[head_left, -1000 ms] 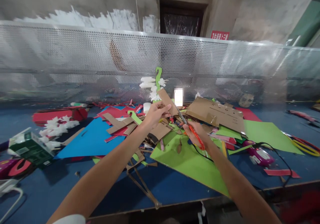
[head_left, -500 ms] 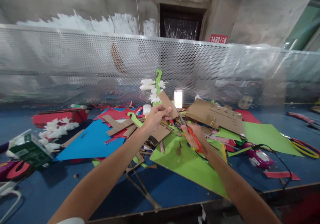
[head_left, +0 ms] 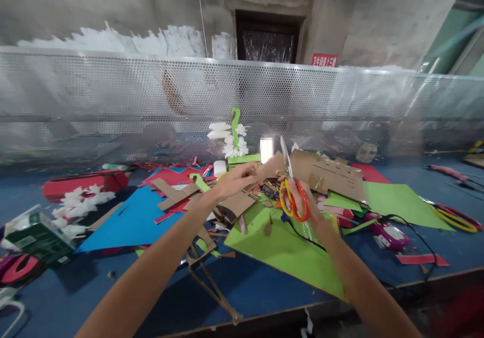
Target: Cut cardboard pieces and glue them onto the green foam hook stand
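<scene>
Left hand [head_left: 235, 181] pinches a cardboard strip [head_left: 269, 167]; right hand [head_left: 300, 199] grips scissors [head_left: 291, 189], blades upright beside the strip, above the cluttered bench [head_left: 113, 277]

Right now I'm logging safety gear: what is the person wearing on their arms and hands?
Nothing shows on either: the left hand and right hand are bare, without gloves, rings or a watch. Both forearms are uncovered to the picture's lower edge; no sleeve is in view.

Matt brown cardboard piece [head_left: 269, 167] in the left hand [head_left: 234, 181]; scissors [head_left: 292, 187] show shiny metal blades, glossy plastic handles. Smooth green paper sheet [head_left: 287, 247] below, perforated metal screen [head_left: 113, 101] far behind.
</scene>
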`<state>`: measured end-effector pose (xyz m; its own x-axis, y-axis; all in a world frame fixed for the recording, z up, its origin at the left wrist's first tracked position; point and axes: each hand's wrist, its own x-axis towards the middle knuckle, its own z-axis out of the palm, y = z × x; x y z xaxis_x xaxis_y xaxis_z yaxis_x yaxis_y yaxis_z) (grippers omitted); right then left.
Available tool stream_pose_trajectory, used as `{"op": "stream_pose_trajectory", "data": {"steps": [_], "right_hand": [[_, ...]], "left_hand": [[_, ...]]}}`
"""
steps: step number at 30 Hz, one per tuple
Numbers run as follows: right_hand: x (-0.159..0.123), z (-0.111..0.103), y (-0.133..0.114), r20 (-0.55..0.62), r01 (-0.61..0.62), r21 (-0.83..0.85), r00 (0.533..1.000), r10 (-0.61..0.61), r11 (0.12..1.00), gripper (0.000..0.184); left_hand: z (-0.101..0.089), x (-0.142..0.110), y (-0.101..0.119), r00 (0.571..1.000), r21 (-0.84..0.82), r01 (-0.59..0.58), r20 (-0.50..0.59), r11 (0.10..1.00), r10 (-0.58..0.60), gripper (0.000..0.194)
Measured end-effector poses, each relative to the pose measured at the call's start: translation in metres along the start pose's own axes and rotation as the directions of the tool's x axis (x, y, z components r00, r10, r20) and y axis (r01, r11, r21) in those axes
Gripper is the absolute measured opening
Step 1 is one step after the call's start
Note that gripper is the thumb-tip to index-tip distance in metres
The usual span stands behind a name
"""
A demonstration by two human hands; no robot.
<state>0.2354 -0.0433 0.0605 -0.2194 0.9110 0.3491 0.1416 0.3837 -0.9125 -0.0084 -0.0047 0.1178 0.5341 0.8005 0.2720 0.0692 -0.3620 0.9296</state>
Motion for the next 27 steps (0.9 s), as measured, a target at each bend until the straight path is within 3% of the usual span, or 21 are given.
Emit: {"op": "stream_pose_trajectory", "data": {"steps": [4, 7, 10, 13, 15, 17, 20, 24, 27], "right_hand": [[0.006, -0.005, -0.001, -0.139, 0.012, 0.196, 0.99, 0.016, 0.981, 0.052], [0.009, -0.007, -0.005, -0.208, 0.002, 0.224, 0.977, 0.046, 0.975, 0.054], [0.011, -0.006, -0.007, -0.219, -0.013, 0.216, 0.974, 0.062, 0.976, 0.052], [0.01, 0.001, -0.009, -0.224, 0.0, 0.263, 0.973, 0.061, 0.965, 0.051], [0.009, 0.006, -0.01, -0.233, 0.015, 0.288, 0.971, 0.055, 0.958, 0.051], [0.007, 0.01, -0.011, -0.222, 0.026, 0.272, 0.974, 0.036, 0.962, 0.051], [0.006, 0.011, -0.011, -0.137, 0.027, 0.228, 0.991, 0.004, 0.973, 0.05], [0.006, 0.0, -0.013, -0.003, 0.029, 0.169, 1.0, -0.029, 0.985, 0.049], [0.004, -0.01, -0.018, 0.077, 0.083, -0.005, 0.994, -0.082, 0.997, 0.056]], "left_hand": [[-0.009, -0.002, 0.007, 0.991, 0.221, -0.006, 0.131, 0.975, -0.023, 0.017], [-0.012, -0.002, 0.009, 0.99, 0.231, 0.028, 0.125, 0.973, -0.058, 0.02], [-0.007, 0.001, 0.005, 0.998, 0.094, 0.038, -0.043, 0.995, -0.034, 0.034], [0.009, 0.004, -0.006, 0.953, -0.135, -0.015, -0.302, 0.991, -0.027, 0.045], [0.026, 0.006, -0.014, 0.949, -0.225, 0.003, -0.307, 0.974, -0.074, 0.044], [0.042, 0.007, -0.02, 0.963, -0.199, 0.038, -0.254, 0.979, -0.089, 0.04], [0.053, 0.009, -0.023, 0.965, -0.217, -0.021, -0.259, 0.976, -0.037, 0.037], [0.041, 0.011, -0.02, 0.928, -0.331, -0.08, -0.369, 0.94, -0.051, 0.044], [0.029, 0.012, -0.016, 0.906, -0.337, -0.13, -0.423, 0.933, -0.027, 0.048]]}}
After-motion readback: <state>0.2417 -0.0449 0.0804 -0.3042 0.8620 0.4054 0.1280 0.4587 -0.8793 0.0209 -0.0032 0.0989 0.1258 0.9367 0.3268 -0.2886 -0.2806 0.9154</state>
